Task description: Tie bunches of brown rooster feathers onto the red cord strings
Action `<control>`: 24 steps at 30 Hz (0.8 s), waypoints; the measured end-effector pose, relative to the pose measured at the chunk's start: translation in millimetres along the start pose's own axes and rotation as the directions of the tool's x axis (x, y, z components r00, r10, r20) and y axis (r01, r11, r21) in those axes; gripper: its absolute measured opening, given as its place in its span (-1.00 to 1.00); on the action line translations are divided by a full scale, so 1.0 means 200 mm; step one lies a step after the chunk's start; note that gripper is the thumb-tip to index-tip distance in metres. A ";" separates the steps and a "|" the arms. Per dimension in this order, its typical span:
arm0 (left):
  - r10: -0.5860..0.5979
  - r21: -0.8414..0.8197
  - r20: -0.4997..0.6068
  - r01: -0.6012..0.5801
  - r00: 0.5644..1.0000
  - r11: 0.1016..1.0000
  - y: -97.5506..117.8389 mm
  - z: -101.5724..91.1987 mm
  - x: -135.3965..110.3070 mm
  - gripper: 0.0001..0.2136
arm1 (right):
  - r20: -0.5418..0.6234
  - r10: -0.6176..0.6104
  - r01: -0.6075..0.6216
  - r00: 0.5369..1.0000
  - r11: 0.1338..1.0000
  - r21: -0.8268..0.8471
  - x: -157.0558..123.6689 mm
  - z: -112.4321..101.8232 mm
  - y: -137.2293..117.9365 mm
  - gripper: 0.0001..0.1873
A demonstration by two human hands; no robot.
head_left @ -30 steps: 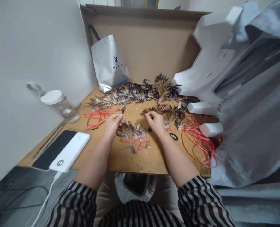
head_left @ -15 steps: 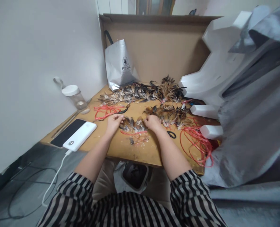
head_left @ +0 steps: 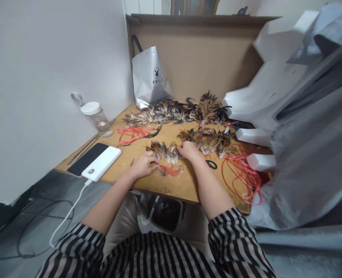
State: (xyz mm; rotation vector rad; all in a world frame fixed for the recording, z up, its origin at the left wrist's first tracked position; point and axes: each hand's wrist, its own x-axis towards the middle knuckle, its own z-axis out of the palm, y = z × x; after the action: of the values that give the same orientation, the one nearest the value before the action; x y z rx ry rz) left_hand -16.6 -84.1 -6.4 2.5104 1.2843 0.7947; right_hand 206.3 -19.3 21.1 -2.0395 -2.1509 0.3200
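Observation:
A small row of brown and grey feathers (head_left: 166, 151) lies on the wooden table between my hands. My left hand (head_left: 144, 165) is closed at the near left of that row, its fingertips pinching the end of a red plastic string (head_left: 171, 170). The string looks blurred and runs to the right, just in front of the feathers. At the row's right end is my right hand (head_left: 189, 150), fingers curled in on the feathers; its fingertips are partly hidden. Right beside it lies a bigger bunch of brown feathers (head_left: 214, 139).
A long heap of feathers (head_left: 171, 112) lies at the back before a silver bag (head_left: 150, 77). Red string bundles (head_left: 133, 134) flank the work. A black ring-shaped item (head_left: 211, 164), phone (head_left: 86, 159), white power bank (head_left: 101, 163), bottle (head_left: 97, 119) and white foam (head_left: 254, 85) stand around.
My left hand has come down and toward me, from the feathers' left end to the red string, which has shifted. My right hand stays at the right end. The view has tilted slightly.

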 end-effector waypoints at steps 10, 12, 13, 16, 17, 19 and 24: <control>-0.084 -0.204 -0.085 0.065 0.993 0.977 -0.05 -0.03 0.00 -0.85 | -0.232 -0.098 0.201 0.968 0.854 0.479 0.05 0.13 -0.04 -0.71; -0.165 -0.290 -0.159 0.113 0.973 0.950 -0.04 -0.05 0.05 -0.83 | -0.274 -0.060 0.192 0.960 0.853 0.486 0.06 0.13 -0.01 -0.72; -0.209 -0.332 -0.193 0.136 0.959 0.933 -0.04 -0.06 0.07 -0.81 | -0.281 -0.054 0.189 0.958 0.858 0.477 0.07 0.14 0.01 -0.73; -0.358 -0.501 -0.269 0.188 0.894 0.845 -0.05 -0.05 0.18 -0.79 | -0.258 -0.062 0.176 0.964 0.875 0.450 0.08 0.13 0.04 -0.74; -0.406 -0.560 -0.266 0.203 0.874 0.803 -0.06 -0.04 0.21 -0.78 | -0.243 -0.065 0.172 0.968 0.876 0.450 0.08 0.13 0.05 -0.75; -0.463 -0.645 -0.246 0.213 0.851 0.734 -0.08 0.00 0.26 -0.76 | -0.219 -0.058 0.159 0.974 0.863 0.479 0.07 0.13 0.06 -0.75; -0.561 -0.731 -0.288 0.200 0.776 0.652 -0.12 0.07 0.30 -0.76 | -0.209 -0.001 0.149 0.978 0.703 0.695 0.09 0.15 0.04 -0.69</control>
State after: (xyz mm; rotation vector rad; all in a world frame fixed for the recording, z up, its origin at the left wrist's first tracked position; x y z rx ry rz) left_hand 3.2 -21.5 -6.8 1.4097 1.2913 1.5170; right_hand 205.7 -1.3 -9.9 -1.4515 -1.6109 0.7667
